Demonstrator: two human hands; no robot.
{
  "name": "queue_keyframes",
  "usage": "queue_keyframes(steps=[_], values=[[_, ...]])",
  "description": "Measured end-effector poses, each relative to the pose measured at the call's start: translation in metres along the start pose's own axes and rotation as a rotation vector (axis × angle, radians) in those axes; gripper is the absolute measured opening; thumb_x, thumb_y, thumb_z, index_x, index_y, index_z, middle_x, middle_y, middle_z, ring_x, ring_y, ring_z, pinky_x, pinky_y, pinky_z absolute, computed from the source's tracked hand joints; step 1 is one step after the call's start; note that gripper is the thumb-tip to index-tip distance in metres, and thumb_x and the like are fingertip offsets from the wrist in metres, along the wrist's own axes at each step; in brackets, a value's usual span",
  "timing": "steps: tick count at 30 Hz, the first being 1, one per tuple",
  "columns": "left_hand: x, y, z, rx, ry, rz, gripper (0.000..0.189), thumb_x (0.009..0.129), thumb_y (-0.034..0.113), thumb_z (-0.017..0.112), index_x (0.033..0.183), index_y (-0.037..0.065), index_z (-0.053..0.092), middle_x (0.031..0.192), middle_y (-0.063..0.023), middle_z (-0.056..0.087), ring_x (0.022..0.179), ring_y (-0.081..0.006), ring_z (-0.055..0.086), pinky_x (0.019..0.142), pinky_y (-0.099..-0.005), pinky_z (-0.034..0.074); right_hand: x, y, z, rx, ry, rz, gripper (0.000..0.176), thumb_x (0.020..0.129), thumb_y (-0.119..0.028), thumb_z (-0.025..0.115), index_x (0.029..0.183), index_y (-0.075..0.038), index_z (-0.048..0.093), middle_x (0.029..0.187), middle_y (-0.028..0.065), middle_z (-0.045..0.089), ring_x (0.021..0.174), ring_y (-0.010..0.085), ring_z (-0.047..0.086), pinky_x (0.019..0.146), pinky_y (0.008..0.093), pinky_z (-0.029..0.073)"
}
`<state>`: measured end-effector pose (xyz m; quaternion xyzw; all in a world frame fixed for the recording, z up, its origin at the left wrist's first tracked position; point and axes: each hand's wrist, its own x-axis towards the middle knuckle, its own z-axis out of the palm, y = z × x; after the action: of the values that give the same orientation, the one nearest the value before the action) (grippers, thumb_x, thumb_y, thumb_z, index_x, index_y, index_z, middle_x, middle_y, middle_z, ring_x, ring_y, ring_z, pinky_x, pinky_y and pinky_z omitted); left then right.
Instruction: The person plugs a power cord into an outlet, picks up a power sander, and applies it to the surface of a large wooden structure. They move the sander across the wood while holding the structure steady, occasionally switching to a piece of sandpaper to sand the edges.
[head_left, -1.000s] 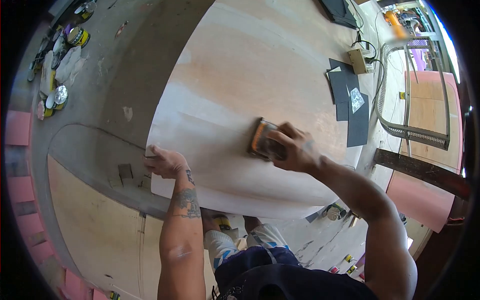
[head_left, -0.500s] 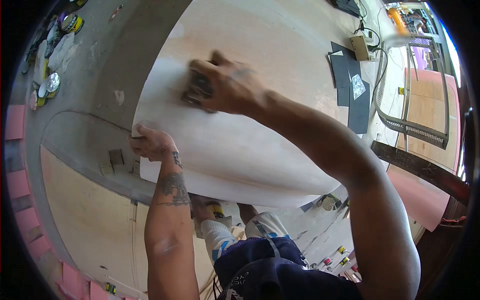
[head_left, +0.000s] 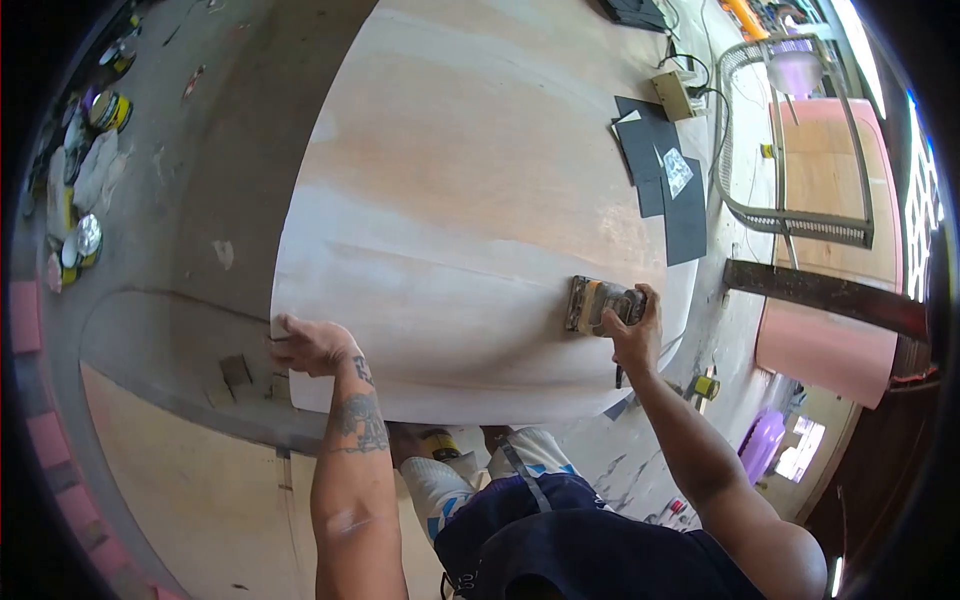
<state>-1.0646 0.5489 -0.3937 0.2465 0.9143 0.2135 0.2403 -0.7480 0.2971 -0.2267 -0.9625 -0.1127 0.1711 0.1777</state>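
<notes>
A large curved panel [head_left: 430, 270], whitish with faded orange patches, lies before me. My right hand [head_left: 636, 322] is wrapped round a small dusty sander [head_left: 597, 306], which rests on the panel near its right side. At the panel's left edge, my left hand [head_left: 312, 346] grips the rim, with the fingertips curled beneath and partly hidden.
Dark sandpaper sheets [head_left: 684, 215] and a beige socket box [head_left: 679, 96] with cables are at the upper right. Beyond stand a metal mesh frame [head_left: 812, 225] and a dark beam [head_left: 825, 298]. Cans [head_left: 108, 111] line the floor at the far left.
My right hand has carried the sander from the panel's upper left across to its right side. My left hand stays on the left edge, and the view has shifted slightly.
</notes>
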Motion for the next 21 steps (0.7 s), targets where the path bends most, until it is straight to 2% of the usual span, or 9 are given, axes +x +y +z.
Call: queue_keyframes(steps=[1, 6, 8, 9, 10, 13, 14, 15, 21], values=[[-0.001, 0.002, -0.001, 0.072, 0.031, 0.004, 0.075, 0.103, 0.060, 0.040, 0.156, 0.007, 0.039, 0.150, -0.0187, 0.044, 0.134, -0.0407, 0.054, 0.108, -0.0589, 0.047, -0.005, 0.000, 0.005, -0.010, 0.007, -0.014, 0.076, 0.081, -0.022, 0.083, 0.147, -0.010, 0.047, 0.126, 0.0208, 0.057, 0.106, 0.0363, 0.067, 0.081, 0.0446, 0.062], [0.015, -0.021, 0.014, 0.142, 0.076, 0.041, 0.071, 0.105, 0.058, 0.043, 0.152, 0.005, 0.043, 0.148, -0.0216, 0.048, 0.133, -0.0435, 0.054, 0.106, -0.0601, 0.048, -0.036, -0.057, 0.052, -0.067, -0.014, -0.355, 0.083, 0.079, -0.024, 0.088, 0.149, -0.007, 0.046, 0.128, 0.0255, 0.055, 0.106, 0.0397, 0.067, 0.086, 0.0476, 0.061], [0.017, -0.023, 0.013, 0.172, 0.061, 0.084, 0.071, 0.105, 0.058, 0.043, 0.151, 0.003, 0.044, 0.148, -0.0234, 0.048, 0.134, -0.0450, 0.053, 0.105, -0.0601, 0.048, -0.051, -0.112, 0.062, 0.041, -0.165, -0.256, 0.088, 0.079, -0.026, 0.088, 0.152, -0.007, 0.044, 0.132, 0.0275, 0.053, 0.107, 0.0439, 0.067, 0.092, 0.0511, 0.059], [0.016, -0.024, 0.011, 0.185, 0.073, 0.203, 0.074, 0.105, 0.059, 0.044, 0.148, -0.001, 0.044, 0.147, -0.0267, 0.048, 0.131, -0.0470, 0.055, 0.103, -0.0605, 0.048, -0.056, -0.132, 0.071, 0.040, -0.210, -0.256, 0.089, 0.080, -0.027, 0.087, 0.154, -0.008, 0.041, 0.134, 0.0283, 0.052, 0.109, 0.0461, 0.067, 0.094, 0.0520, 0.058], [0.012, -0.014, 0.007, 0.191, 0.036, 0.155, 0.074, 0.105, 0.059, 0.044, 0.147, -0.002, 0.045, 0.146, -0.0279, 0.048, 0.131, -0.0472, 0.055, 0.103, -0.0607, 0.048, -0.060, -0.150, 0.078, 0.039, -0.250, -0.255, 0.090, 0.081, -0.028, 0.085, 0.156, -0.010, 0.039, 0.135, 0.0291, 0.051, 0.110, 0.0483, 0.067, 0.097, 0.0530, 0.057], [0.016, -0.017, 0.004, 0.304, 0.004, 0.208, 0.067, 0.106, 0.054, 0.042, 0.145, 0.000, 0.046, 0.145, -0.0289, 0.049, 0.133, -0.0467, 0.053, 0.105, -0.0597, 0.046, -0.074, -0.189, 0.093, 0.039, -0.375, -0.229, 0.090, 0.080, -0.031, 0.086, 0.156, -0.016, 0.039, 0.137, 0.0263, 0.050, 0.113, 0.0482, 0.066, 0.097, 0.0522, 0.058], [0.021, -0.020, 0.003, 0.356, -0.002, 0.230, 0.064, 0.107, 0.052, 0.041, 0.145, 0.000, 0.046, 0.145, -0.0293, 0.049, 0.133, -0.0465, 0.053, 0.106, -0.0594, 0.045, -0.078, -0.190, 0.095, 0.036, -0.387, -0.239, 0.091, 0.080, -0.031, 0.085, 0.157, -0.018, 0.038, 0.137, 0.0260, 0.049, 0.112, 0.0487, 0.067, 0.098, 0.0525, 0.058], [0.025, -0.022, 0.003, 0.396, -0.007, 0.252, 0.062, 0.107, 0.051, 0.041, 0.144, 0.001, 0.046, 0.144, -0.0296, 0.049, 0.133, -0.0463, 0.052, 0.107, -0.0591, 0.044, -0.079, -0.195, 0.078, 0.005, -0.492, -0.188, 0.093, 0.080, -0.030, 0.085, 0.159, -0.020, 0.036, 0.147, 0.0279, 0.045, 0.121, 0.0488, 0.065, 0.101, 0.0519, 0.057], [0.024, -0.016, 0.004, 0.559, -0.024, 0.306, 0.050, 0.110, 0.043, 0.037, 0.141, 0.004, 0.048, 0.141, -0.0312, 0.051, 0.135, -0.0452, 0.050, 0.112, -0.0571, 0.040, -0.066, -0.090, 0.032, -0.050, -0.304, 0.045, 0.097, 0.074, -0.027, 0.091, 0.157, -0.020, 0.040, 0.145, 0.0257, 0.048, 0.123, 0.0463, 0.064, 0.102, 0.0515, 0.056]])
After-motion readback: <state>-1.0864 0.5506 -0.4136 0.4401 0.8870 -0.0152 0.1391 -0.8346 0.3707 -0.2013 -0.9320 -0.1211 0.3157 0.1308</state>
